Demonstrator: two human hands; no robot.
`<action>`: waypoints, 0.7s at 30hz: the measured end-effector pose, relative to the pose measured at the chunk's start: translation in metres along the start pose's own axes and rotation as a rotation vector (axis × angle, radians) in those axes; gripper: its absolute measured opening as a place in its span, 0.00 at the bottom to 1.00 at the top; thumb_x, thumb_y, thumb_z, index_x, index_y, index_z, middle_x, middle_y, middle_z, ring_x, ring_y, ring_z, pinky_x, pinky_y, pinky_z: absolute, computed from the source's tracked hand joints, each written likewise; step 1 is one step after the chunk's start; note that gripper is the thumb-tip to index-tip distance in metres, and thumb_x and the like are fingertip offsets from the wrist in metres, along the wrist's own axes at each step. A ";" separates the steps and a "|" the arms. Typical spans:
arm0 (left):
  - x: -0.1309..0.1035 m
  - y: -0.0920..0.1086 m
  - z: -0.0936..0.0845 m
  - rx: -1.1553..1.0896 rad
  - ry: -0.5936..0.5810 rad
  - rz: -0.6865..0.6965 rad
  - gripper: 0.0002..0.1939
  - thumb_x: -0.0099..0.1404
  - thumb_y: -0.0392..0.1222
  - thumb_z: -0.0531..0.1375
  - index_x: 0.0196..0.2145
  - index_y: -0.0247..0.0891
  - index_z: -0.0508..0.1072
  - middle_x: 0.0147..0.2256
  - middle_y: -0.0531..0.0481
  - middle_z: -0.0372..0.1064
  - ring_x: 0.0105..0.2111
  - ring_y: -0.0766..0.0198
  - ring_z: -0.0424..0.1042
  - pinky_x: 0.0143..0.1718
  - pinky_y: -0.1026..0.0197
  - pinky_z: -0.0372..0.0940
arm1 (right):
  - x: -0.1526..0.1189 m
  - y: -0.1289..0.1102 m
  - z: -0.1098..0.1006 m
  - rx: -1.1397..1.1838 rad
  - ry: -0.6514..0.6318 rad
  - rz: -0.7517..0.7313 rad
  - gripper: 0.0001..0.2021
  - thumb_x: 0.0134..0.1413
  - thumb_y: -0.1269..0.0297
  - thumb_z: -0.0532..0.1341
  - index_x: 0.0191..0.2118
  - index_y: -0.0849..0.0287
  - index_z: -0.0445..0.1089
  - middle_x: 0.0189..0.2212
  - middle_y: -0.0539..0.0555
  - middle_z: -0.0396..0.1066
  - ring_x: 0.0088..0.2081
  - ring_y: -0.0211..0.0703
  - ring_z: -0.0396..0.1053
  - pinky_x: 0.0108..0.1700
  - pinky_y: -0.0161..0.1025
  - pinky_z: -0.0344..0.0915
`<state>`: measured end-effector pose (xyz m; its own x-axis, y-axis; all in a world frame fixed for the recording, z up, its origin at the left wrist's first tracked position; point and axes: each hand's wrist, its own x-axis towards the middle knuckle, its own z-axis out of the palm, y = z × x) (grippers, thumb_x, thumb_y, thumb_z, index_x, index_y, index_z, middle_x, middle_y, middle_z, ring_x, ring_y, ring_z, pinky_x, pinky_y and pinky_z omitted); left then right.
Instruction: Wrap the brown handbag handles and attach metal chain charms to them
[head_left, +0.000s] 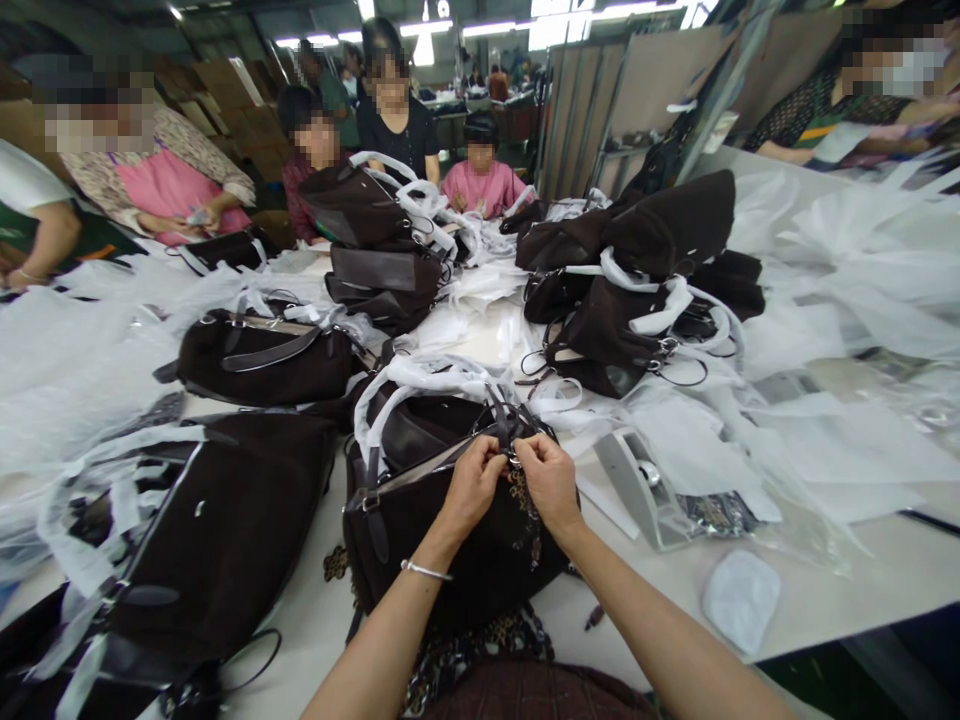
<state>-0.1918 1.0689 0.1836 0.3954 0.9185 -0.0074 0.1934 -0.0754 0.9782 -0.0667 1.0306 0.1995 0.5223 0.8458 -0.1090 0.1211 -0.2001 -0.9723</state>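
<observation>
A dark brown handbag [405, 540] stands on the table right in front of me, its handles [435, 372] wrapped in white padding. At the right end of its top, my left hand [472, 485] is closed in a pinch beside a dark leather strap [501, 415]. My right hand [549, 485] pinches at the metal ring where that strap and a hanging bag charm [522, 500] meet. Bronze flower-like pieces and dark beads make up the charm, which dangles between my hands over the bag's front. My fingertips hide exactly what the left hand grips.
More dark handbags lie left [225, 530] and beyond, with stacked ones [386, 270] and a right-hand pile [615, 330]. Clear plastic and white paper [847, 430] cover the right side, near a grey open box [637, 490] and white pad [742, 600]. Several people work around the table.
</observation>
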 end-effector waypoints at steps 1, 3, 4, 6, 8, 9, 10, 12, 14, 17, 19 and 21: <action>0.000 0.000 0.000 0.020 0.001 0.011 0.02 0.64 0.37 0.55 0.33 0.39 0.67 0.30 0.55 0.65 0.31 0.66 0.67 0.36 0.63 0.62 | 0.000 0.000 0.001 -0.006 -0.001 0.000 0.13 0.52 0.55 0.60 0.24 0.58 0.66 0.20 0.45 0.65 0.26 0.36 0.62 0.33 0.35 0.59; -0.001 -0.001 -0.001 0.033 0.003 0.016 0.02 0.65 0.37 0.55 0.33 0.39 0.68 0.30 0.54 0.66 0.32 0.66 0.66 0.36 0.63 0.61 | 0.002 0.001 0.003 -0.014 -0.013 0.003 0.13 0.52 0.55 0.60 0.24 0.58 0.66 0.20 0.45 0.65 0.26 0.36 0.61 0.32 0.35 0.58; -0.002 -0.001 -0.001 0.029 0.004 0.013 0.02 0.65 0.37 0.55 0.34 0.39 0.68 0.30 0.54 0.66 0.32 0.65 0.66 0.36 0.63 0.62 | 0.003 0.001 0.002 -0.022 -0.027 0.004 0.13 0.52 0.55 0.60 0.24 0.58 0.66 0.20 0.45 0.65 0.26 0.36 0.61 0.32 0.35 0.58; -0.002 -0.002 -0.001 0.000 0.001 0.000 0.02 0.65 0.37 0.56 0.35 0.39 0.68 0.31 0.54 0.67 0.32 0.65 0.68 0.37 0.62 0.63 | 0.007 0.000 -0.001 -0.037 -0.074 0.013 0.13 0.52 0.55 0.60 0.24 0.58 0.67 0.21 0.45 0.66 0.27 0.37 0.62 0.33 0.35 0.59; -0.002 -0.004 0.001 -0.050 0.001 -0.013 0.02 0.65 0.38 0.56 0.36 0.40 0.68 0.31 0.54 0.67 0.33 0.64 0.69 0.38 0.62 0.64 | 0.009 -0.001 -0.006 -0.015 -0.138 0.051 0.13 0.51 0.54 0.61 0.25 0.58 0.69 0.23 0.46 0.69 0.29 0.37 0.63 0.34 0.36 0.59; -0.001 -0.004 0.002 -0.070 0.005 -0.017 0.02 0.65 0.38 0.56 0.36 0.40 0.68 0.32 0.53 0.67 0.33 0.64 0.70 0.38 0.62 0.65 | 0.010 -0.002 -0.008 0.021 -0.164 0.081 0.13 0.50 0.53 0.62 0.27 0.59 0.71 0.24 0.47 0.70 0.30 0.37 0.64 0.36 0.36 0.60; -0.001 -0.005 0.003 -0.081 0.010 -0.018 0.02 0.65 0.38 0.55 0.36 0.40 0.68 0.32 0.53 0.67 0.33 0.64 0.70 0.39 0.62 0.65 | 0.010 -0.002 -0.010 0.076 -0.174 0.115 0.13 0.49 0.52 0.63 0.28 0.59 0.72 0.26 0.48 0.71 0.31 0.38 0.64 0.37 0.36 0.60; 0.000 -0.004 0.005 -0.079 0.016 -0.009 0.02 0.65 0.38 0.56 0.36 0.40 0.68 0.32 0.53 0.67 0.33 0.64 0.70 0.39 0.62 0.65 | 0.009 -0.001 -0.008 0.233 -0.139 0.188 0.14 0.45 0.52 0.66 0.28 0.59 0.73 0.26 0.48 0.71 0.31 0.38 0.64 0.37 0.36 0.61; 0.000 -0.003 0.006 -0.062 0.020 0.008 0.03 0.65 0.37 0.56 0.36 0.40 0.69 0.32 0.53 0.67 0.34 0.64 0.69 0.39 0.62 0.65 | 0.007 0.003 -0.001 0.418 -0.045 0.255 0.15 0.40 0.52 0.69 0.27 0.59 0.72 0.24 0.47 0.69 0.30 0.37 0.62 0.35 0.36 0.61; -0.001 0.000 0.007 -0.010 0.018 0.053 0.04 0.64 0.37 0.57 0.38 0.40 0.71 0.35 0.51 0.69 0.36 0.64 0.69 0.40 0.62 0.65 | 0.003 0.010 0.017 0.643 0.121 0.343 0.17 0.33 0.53 0.72 0.27 0.59 0.72 0.24 0.46 0.69 0.30 0.36 0.63 0.36 0.36 0.61; -0.001 0.001 0.007 0.028 0.016 0.084 0.05 0.64 0.36 0.58 0.38 0.39 0.72 0.37 0.51 0.70 0.37 0.64 0.70 0.39 0.63 0.64 | 0.002 0.014 0.027 0.730 0.206 0.377 0.19 0.29 0.54 0.73 0.28 0.59 0.72 0.26 0.46 0.71 0.32 0.36 0.66 0.39 0.36 0.63; -0.001 0.001 0.009 0.039 0.034 0.089 0.05 0.63 0.34 0.58 0.38 0.39 0.72 0.36 0.52 0.71 0.37 0.64 0.70 0.39 0.64 0.64 | 0.002 0.015 0.033 0.779 0.246 0.396 0.20 0.27 0.54 0.74 0.28 0.58 0.72 0.27 0.47 0.72 0.32 0.37 0.67 0.40 0.37 0.64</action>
<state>-0.1842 1.0642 0.1826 0.3825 0.9198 0.0872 0.1934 -0.1720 0.9659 -0.0919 1.0456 0.1780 0.5807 0.6389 -0.5046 -0.6641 0.0132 -0.7476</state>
